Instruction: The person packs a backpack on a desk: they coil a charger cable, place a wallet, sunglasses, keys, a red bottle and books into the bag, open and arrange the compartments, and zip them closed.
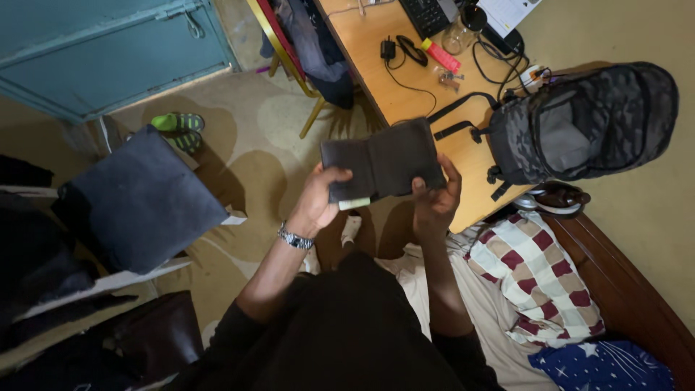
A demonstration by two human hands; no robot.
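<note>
Both hands (pixel 376 199) hold wallet (pixel 382 163) — above desk (pixel 376 72).

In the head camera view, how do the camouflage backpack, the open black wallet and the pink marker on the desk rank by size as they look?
Largest to smallest, as they look:
1. camouflage backpack
2. black wallet, held open by both hands; it is nearer the camera, so it may look bigger than it is
3. pink marker

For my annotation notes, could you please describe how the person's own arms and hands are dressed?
Both forearms are bare, with dark sleeves pushed up near the elbows. The left hand has a silver metal-link wristwatch at its wrist. The right hand shows no watch, ring or glove.
</note>
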